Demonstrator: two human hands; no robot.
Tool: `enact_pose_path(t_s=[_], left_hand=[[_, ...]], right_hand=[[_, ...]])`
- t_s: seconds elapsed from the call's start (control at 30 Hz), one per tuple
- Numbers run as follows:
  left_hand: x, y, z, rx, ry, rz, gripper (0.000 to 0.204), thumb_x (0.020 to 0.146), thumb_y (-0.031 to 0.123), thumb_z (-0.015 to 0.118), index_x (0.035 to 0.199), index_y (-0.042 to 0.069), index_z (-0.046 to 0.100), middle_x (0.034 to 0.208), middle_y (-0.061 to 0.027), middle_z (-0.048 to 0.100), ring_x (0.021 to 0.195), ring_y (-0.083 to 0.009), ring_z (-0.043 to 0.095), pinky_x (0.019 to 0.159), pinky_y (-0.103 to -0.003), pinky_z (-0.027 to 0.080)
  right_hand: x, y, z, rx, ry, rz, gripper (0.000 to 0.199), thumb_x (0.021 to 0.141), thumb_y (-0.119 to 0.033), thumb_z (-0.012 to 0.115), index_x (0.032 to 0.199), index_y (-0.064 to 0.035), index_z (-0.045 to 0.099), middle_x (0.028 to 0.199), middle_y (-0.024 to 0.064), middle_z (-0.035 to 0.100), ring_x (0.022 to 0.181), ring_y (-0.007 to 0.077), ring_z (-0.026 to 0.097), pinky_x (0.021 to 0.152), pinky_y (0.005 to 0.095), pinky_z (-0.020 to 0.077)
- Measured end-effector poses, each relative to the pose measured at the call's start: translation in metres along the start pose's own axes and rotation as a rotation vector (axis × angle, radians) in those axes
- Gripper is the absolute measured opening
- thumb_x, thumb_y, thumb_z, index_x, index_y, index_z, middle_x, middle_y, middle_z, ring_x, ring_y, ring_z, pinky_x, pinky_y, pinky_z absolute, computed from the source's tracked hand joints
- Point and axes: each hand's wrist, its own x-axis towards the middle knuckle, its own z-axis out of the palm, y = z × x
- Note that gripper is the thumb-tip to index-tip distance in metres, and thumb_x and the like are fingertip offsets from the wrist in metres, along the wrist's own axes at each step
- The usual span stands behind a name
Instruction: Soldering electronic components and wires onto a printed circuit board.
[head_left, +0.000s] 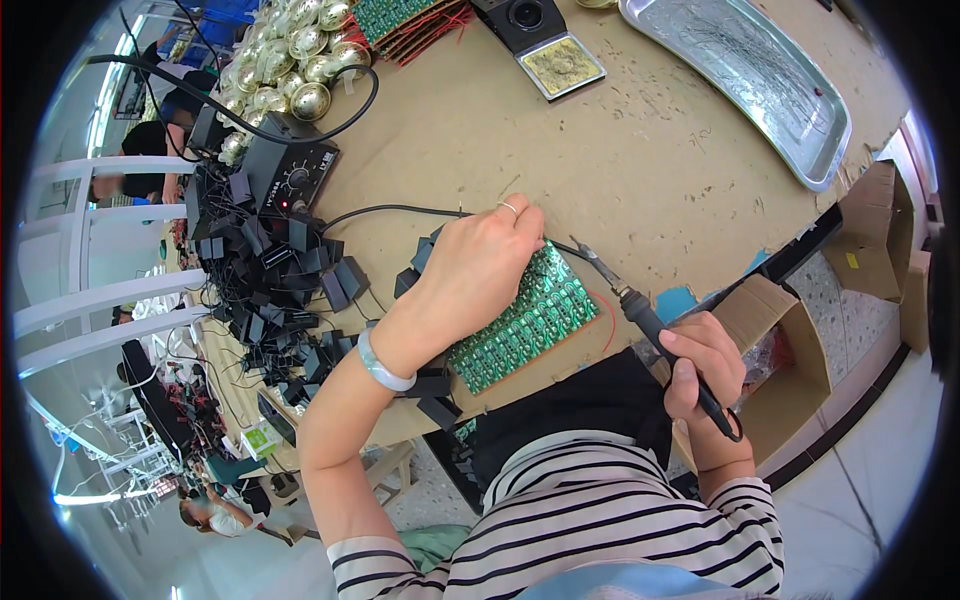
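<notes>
Spreading out before us, the tan, scuffed counter [430,150] ends at our laps, with grey speckled floor [845,315] past its right edge and other people at work beyond white bars [110,265] on the left. Near the right edge we have a long, shallow silver metal tray [832,150] holding thin, dark wire clippings [765,75]. An open brown cardboard box [815,365], with reddish and clear items inside, sits below the near right corner. Farther back is a small black holder with a square tray of yellowish, crumbly material [562,68]. Small black plastic cases [265,280] with wires heap along the left edge.

By the near edge lies our green rectangular circuit-board panel [560,300], covered in rows of components. Our left hand [485,265] bends over it, fingers curled; we cannot tell whether they pinch anything. Our right hand [705,365] grips a black-handled soldering iron [650,325], its tip just beside the panel.
</notes>
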Motion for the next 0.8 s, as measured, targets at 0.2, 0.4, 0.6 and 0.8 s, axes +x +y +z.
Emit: enact_pose_path(t_s=[0.2, 0.4, 0.6, 0.8], left_hand=[[0.000, 0.000, 0.000, 0.038, 0.005, 0.017, 0.007, 0.094, 0.008, 0.066, 0.096, 0.003, 0.061, 0.093, -0.0127, 0.060, 0.080, -0.0361, 0.065, 0.067, -0.046, 0.052], [-0.001, 0.001, 0.000, 0.025, 0.011, 0.003, 0.007, 0.094, 0.008, 0.066, 0.095, 0.003, 0.062, 0.093, -0.0126, 0.061, 0.079, -0.0356, 0.065, 0.066, -0.046, 0.052], [-0.001, 0.001, 0.001, 0.034, 0.014, -0.004, 0.007, 0.094, 0.008, 0.066, 0.094, 0.003, 0.062, 0.093, -0.0128, 0.061, 0.078, -0.0358, 0.066, 0.066, -0.046, 0.052], [0.001, 0.002, 0.002, 0.071, -0.001, 0.004, 0.007, 0.094, 0.008, 0.065, 0.094, 0.002, 0.061, 0.092, -0.0135, 0.061, 0.078, -0.0364, 0.066, 0.066, -0.046, 0.053]], right_hand=[[0.002, 0.000, 0.008, -0.022, -0.028, -0.017, 0.027, 0.075, 0.006, 0.062, 0.100, 0.0022, 0.072, 0.081, 0.0120, 0.068, 0.063, 0.0246, 0.062, 0.061, 0.0348, 0.0504], [0.006, 0.003, 0.014, -0.033, -0.073, -0.042, 0.031, 0.072, 0.005, 0.066, 0.102, 0.0025, 0.074, 0.081, 0.0114, 0.068, 0.063, 0.0238, 0.061, 0.059, 0.0339, 0.0488], [0.012, -0.001, 0.012, -0.121, -0.165, -0.147, 0.036, 0.069, 0.004, 0.067, 0.105, 0.0028, 0.074, 0.081, 0.0103, 0.066, 0.062, 0.0230, 0.060, 0.058, 0.0335, 0.0479], [0.015, -0.010, 0.011, -0.269, -0.292, -0.277, 0.036, 0.072, 0.003, 0.067, 0.108, 0.0017, 0.072, 0.086, 0.0120, 0.067, 0.065, 0.0250, 0.062, 0.060, 0.0355, 0.0506]])
